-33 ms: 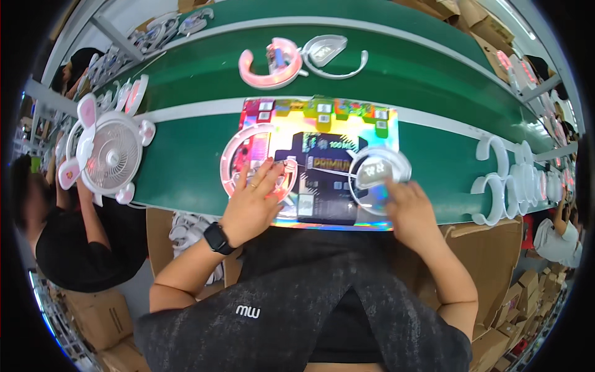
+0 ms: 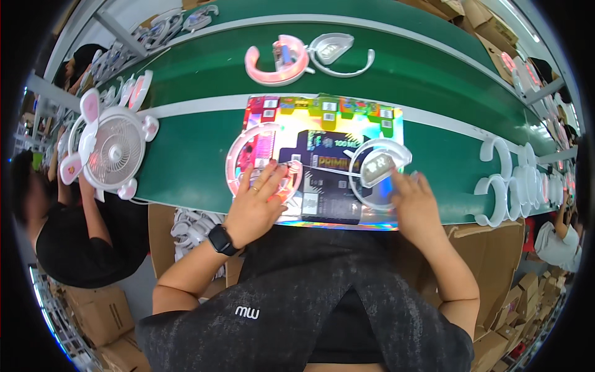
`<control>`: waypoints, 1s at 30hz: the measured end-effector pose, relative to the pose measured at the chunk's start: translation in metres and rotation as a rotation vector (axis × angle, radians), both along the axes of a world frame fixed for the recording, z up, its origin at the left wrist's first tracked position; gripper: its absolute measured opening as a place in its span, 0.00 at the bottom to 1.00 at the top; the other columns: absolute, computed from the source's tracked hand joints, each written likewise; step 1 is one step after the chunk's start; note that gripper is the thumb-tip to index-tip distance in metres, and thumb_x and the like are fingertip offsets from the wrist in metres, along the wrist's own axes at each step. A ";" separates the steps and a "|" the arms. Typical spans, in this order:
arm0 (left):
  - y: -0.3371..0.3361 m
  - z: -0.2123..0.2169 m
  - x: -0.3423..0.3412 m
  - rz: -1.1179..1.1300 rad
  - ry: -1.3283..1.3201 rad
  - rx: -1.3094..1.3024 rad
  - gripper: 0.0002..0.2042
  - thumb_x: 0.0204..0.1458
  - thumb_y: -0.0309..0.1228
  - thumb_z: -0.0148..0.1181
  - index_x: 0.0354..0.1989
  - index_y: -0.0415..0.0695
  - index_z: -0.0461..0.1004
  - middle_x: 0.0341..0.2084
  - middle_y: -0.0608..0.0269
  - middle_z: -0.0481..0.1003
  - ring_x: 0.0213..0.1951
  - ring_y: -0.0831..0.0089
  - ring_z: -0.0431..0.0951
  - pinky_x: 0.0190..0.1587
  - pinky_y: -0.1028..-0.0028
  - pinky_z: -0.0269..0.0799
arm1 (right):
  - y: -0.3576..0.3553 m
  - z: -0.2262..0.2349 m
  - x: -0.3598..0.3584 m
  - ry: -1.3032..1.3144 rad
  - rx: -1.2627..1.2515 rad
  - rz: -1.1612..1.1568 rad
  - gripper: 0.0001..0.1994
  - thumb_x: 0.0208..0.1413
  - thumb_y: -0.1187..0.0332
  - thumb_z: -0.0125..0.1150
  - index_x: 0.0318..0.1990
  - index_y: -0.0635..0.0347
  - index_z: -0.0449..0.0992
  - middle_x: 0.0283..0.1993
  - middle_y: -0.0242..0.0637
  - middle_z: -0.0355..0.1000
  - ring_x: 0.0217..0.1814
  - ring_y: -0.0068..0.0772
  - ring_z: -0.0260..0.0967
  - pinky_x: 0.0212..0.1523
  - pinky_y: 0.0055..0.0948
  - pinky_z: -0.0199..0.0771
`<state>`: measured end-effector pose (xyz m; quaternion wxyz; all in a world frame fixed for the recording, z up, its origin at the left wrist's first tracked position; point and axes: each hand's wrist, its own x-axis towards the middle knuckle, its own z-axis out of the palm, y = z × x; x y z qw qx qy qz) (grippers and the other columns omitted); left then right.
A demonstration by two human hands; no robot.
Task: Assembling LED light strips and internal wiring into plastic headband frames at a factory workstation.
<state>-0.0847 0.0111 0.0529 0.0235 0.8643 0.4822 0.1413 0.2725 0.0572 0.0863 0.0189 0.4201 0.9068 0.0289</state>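
Two C-shaped ring parts, joined by a thin cable, lie on a shiny rainbow printed sheet (image 2: 266, 108) in front of me. The left one is a pink-lit ring (image 2: 233, 162); my left hand (image 2: 257, 201) rests flat over its lower part, fingers stretched and apart, partly hiding it. The right one is a white ring (image 2: 356, 189) holding a half-round panel (image 2: 378, 168) with glowing characters. My right hand (image 2: 414, 201) is at the right edge of that white ring, its fingers bent and blurred. Whether it grips or only touches the ring cannot be seen.
Beyond the sheet, another pink ring (image 2: 276, 75) and white ring (image 2: 344, 73) lie on the green belt. A rabbit-eared white fan (image 2: 114, 149) stands at left, beside a co-worker (image 2: 80, 242). Several white ring parts (image 2: 496, 198) stand at right. Cardboard boxes (image 2: 489, 248) flank me below the table edge.
The view has shifted slightly, moving most things a little rightward. The glowing characters on the panel look different. My right hand has moved slightly at the white ring; my left hand stays on the pink ring.
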 end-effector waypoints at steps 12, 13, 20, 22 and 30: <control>0.007 0.007 0.008 0.151 -0.327 -0.165 0.28 0.44 0.42 0.72 0.54 0.46 0.74 0.48 0.58 0.77 0.53 0.59 0.76 0.67 0.53 0.54 | -0.007 -0.032 -0.136 0.748 -0.379 -0.001 0.10 0.52 0.72 0.62 0.42 0.63 0.77 0.40 0.43 0.76 0.40 0.47 0.76 0.39 0.40 0.77; 0.008 0.006 0.008 0.139 -0.302 -0.155 0.26 0.45 0.41 0.71 0.54 0.47 0.74 0.44 0.59 0.78 0.49 0.60 0.78 0.67 0.52 0.55 | -0.004 -0.039 -0.140 0.844 -0.435 -0.108 0.09 0.54 0.71 0.60 0.41 0.63 0.77 0.40 0.44 0.75 0.40 0.48 0.75 0.39 0.41 0.76; 0.019 -0.004 0.014 0.011 -0.290 0.024 0.08 0.47 0.31 0.68 0.37 0.49 0.82 0.40 0.64 0.81 0.45 0.63 0.81 0.65 0.52 0.61 | -0.018 -0.062 -0.147 1.142 -0.428 -0.195 0.07 0.49 0.75 0.66 0.37 0.61 0.78 0.36 0.40 0.76 0.36 0.44 0.76 0.35 0.36 0.75; 0.021 -0.007 0.015 -0.010 -0.386 0.044 0.06 0.47 0.29 0.67 0.34 0.48 0.82 0.42 0.63 0.82 0.47 0.63 0.81 0.64 0.53 0.64 | -0.017 -0.059 -0.149 1.153 -0.422 -0.253 0.07 0.48 0.76 0.66 0.36 0.61 0.79 0.36 0.40 0.76 0.36 0.43 0.76 0.35 0.35 0.75; 0.025 0.007 0.015 0.023 -0.524 -0.411 0.15 0.46 0.24 0.59 0.44 0.44 0.74 0.58 0.54 0.73 0.46 0.55 0.79 0.56 0.59 0.71 | -0.012 -0.057 -0.149 1.122 -0.381 -0.215 0.05 0.47 0.76 0.67 0.33 0.60 0.79 0.35 0.37 0.76 0.34 0.40 0.75 0.31 0.33 0.74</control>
